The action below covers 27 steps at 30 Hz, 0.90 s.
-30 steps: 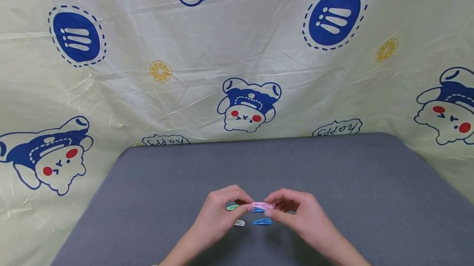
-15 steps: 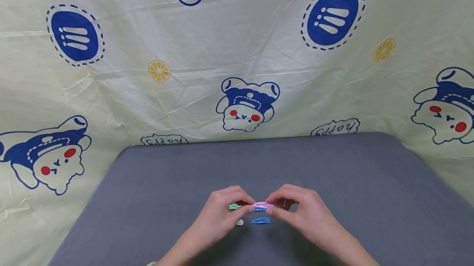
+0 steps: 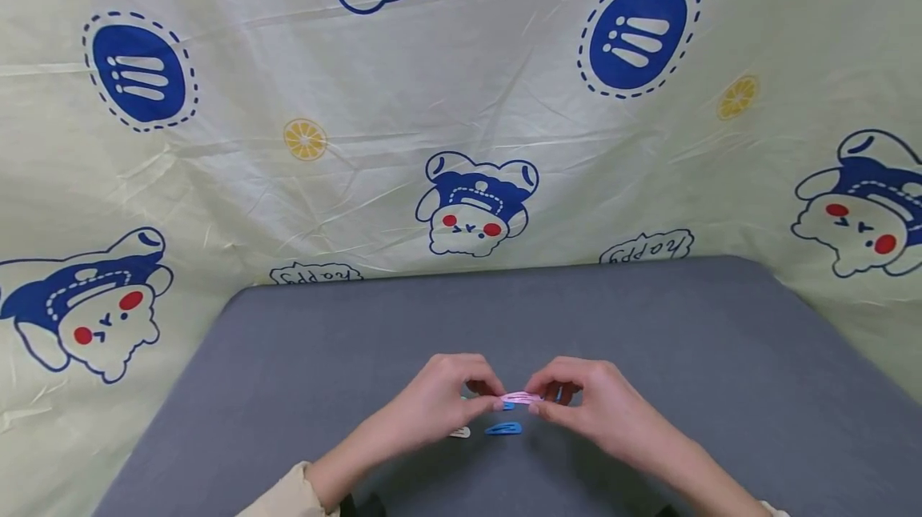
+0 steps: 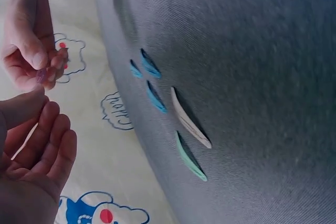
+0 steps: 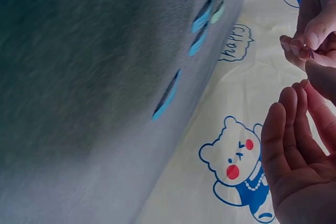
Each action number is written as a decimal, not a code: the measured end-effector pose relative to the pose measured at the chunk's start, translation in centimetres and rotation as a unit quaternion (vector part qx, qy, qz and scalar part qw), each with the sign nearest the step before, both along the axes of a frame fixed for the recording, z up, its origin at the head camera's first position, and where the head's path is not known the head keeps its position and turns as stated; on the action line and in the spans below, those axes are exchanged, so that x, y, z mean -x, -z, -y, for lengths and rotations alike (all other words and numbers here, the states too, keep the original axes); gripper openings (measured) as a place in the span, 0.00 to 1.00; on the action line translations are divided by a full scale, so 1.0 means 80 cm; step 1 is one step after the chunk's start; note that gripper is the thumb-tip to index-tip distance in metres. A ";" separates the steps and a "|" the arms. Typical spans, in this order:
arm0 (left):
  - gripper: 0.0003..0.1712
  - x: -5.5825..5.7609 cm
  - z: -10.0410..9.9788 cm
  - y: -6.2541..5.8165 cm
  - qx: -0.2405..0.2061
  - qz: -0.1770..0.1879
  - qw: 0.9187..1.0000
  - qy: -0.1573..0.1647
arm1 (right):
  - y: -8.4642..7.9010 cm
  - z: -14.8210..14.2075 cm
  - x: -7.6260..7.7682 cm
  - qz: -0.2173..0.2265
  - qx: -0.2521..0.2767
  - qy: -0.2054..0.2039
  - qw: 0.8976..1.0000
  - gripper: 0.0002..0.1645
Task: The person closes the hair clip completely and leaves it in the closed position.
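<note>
A pink snap hair clip [image 3: 520, 398] is held level above the table between both hands. My left hand [image 3: 452, 395] pinches its left end with thumb and index finger; my right hand [image 3: 592, 398] pinches the right end the same way. In both wrist views the fingers hide most of it. Below lie a blue hair clip [image 3: 503, 428] and a white hair clip [image 3: 461, 432], the latter partly behind the left hand. The left wrist view shows a green hair clip [image 4: 190, 157] beside the white one, and two further blue clips.
A grey cloth-covered table [image 3: 346, 341] spreads around the hands. Behind it hangs a cream curtain [image 3: 374, 101] printed with bears and orange slices, which also drops past the table's edges.
Both hands have shifted slightly right over the clips, still holding the pink hair clip. The left hand now covers the green clip in the head view, and a cream sleeve has come into sight.
</note>
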<state>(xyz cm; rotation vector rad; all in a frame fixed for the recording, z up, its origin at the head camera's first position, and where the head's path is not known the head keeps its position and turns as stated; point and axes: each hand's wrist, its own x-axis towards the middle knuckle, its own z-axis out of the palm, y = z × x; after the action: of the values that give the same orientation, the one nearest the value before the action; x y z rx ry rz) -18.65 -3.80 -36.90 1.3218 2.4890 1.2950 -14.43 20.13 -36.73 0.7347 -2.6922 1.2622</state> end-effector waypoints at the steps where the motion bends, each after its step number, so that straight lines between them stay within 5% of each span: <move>1: 0.03 0.002 -0.002 0.000 0.000 0.002 1.000 0.005 | 0.001 -0.002 0.001 -0.005 -0.001 -0.003 1.000 0.06; 12: 0.03 0.026 -0.024 0.021 0.028 -0.018 0.998 0.052 | 0.011 -0.024 0.008 -0.012 -0.026 -0.013 1.000 0.09; 27: 0.05 0.048 -0.045 0.046 0.057 0.031 0.994 0.089 | 0.032 -0.045 0.016 0.007 -0.035 -0.044 0.998 0.05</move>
<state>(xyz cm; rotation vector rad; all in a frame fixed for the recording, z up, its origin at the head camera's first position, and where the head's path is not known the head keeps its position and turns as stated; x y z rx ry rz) -22.52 -0.18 -40.56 1.4156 2.3063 1.1205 -15.75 23.75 -39.31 0.8638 -2.7561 1.2019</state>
